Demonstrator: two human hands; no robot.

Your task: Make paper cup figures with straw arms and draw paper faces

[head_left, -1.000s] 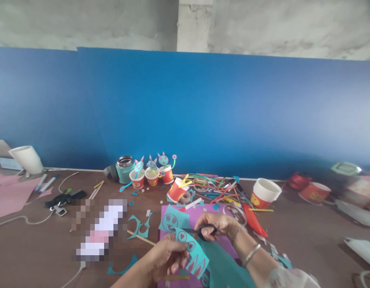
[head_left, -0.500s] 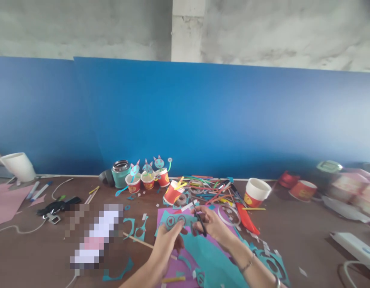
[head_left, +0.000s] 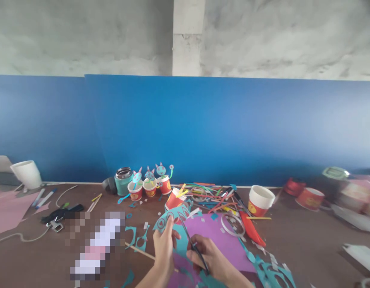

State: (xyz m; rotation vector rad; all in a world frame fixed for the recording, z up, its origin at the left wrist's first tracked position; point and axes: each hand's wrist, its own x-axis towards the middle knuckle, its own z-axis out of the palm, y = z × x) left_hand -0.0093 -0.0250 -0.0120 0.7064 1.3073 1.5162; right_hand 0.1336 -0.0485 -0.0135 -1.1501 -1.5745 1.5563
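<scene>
My left hand (head_left: 163, 242) is closed on a teal sheet of paper (head_left: 179, 237), its thumb lying near drawn circles, one with a heart inside. Dark-handled scissors (head_left: 199, 254) are gripped in my right hand (head_left: 211, 256), their blades pointing up and left by the sheet's right part. Whether the blades touch the paper I cannot tell. Beneath both hands lies a purple sheet (head_left: 223, 244). Just behind the teal paper, a red and white paper cup (head_left: 172, 200) leans with yellow strips in it.
Three paper cups with cat-faced cutouts (head_left: 150, 188) stand by a teal flask (head_left: 124, 185). Colourful pipe cleaners (head_left: 207, 194), a tape roll (head_left: 233, 224) and a larger cup (head_left: 261, 200) are at the back. Paper scraps (head_left: 270, 272) and a wooden stick (head_left: 139, 251) lie around.
The scissors have moved down and back toward me in my right hand. My left hand has turned more upright, raising and tilting the teal paper. The camera view has shifted slightly.
</scene>
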